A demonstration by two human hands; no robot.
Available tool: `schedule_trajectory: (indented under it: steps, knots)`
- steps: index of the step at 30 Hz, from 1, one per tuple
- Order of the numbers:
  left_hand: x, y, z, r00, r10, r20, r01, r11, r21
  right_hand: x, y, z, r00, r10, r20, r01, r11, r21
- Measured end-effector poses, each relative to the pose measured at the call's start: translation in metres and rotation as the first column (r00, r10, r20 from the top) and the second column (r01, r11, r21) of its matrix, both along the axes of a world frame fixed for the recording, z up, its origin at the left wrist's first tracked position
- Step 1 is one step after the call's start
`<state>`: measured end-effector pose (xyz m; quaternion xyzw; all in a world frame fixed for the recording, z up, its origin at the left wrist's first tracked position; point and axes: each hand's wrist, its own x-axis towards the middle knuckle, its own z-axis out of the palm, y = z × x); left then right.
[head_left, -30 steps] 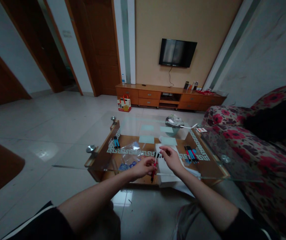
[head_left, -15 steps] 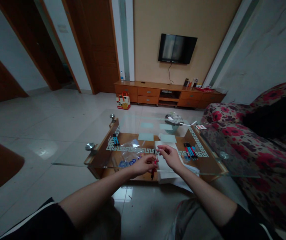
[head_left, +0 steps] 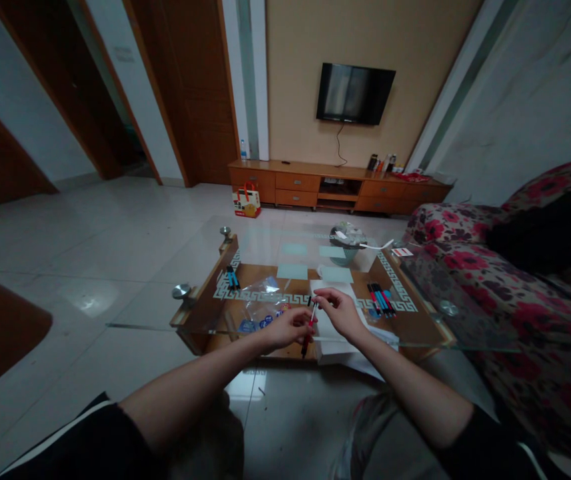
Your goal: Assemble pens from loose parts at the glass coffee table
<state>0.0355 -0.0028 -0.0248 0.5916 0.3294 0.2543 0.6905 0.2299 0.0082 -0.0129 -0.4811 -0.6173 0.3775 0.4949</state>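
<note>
My left hand (head_left: 288, 328) grips a red pen barrel (head_left: 306, 341) that points down toward me over the near edge of the glass coffee table (head_left: 415, 337). My right hand (head_left: 339, 312) pinches the thin white refill (head_left: 312, 313) sticking out of the barrel's top. Both hands hover just above a stack of white paper (head_left: 330, 337). A clear plastic bag (head_left: 260, 303) lies left of my left hand.
A group of red, blue and black pens (head_left: 380, 300) lies at the table's right, a few more pens (head_left: 232, 278) at the left. A bowl (head_left: 348, 241) sits at the far end. A floral sofa (head_left: 515, 293) runs along the right. Beyond stand a wooden TV cabinet (head_left: 335, 190) and a wall TV (head_left: 355, 93).
The view has tilted slightly. My hands stay together on the red pen, with my right fingers a little closer to the refill's end.
</note>
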Motion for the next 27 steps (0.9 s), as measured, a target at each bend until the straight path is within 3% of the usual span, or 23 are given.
schedule_trajectory:
  steps: [13, 27]
  knots:
    - [0.0, 0.0, 0.002, 1.0, 0.014, 0.001, -0.014, 1.0, 0.0, 0.002, -0.001, -0.003, 0.996, 0.021, 0.09, -0.022, 1.0, 0.012]
    - [-0.001, 0.003, -0.013, 0.998, 0.06, 0.022, -0.06, 0.998, 0.023, 0.001, 0.0, -0.007, 0.997, 0.071, -0.005, -0.071, 0.997, -0.037]
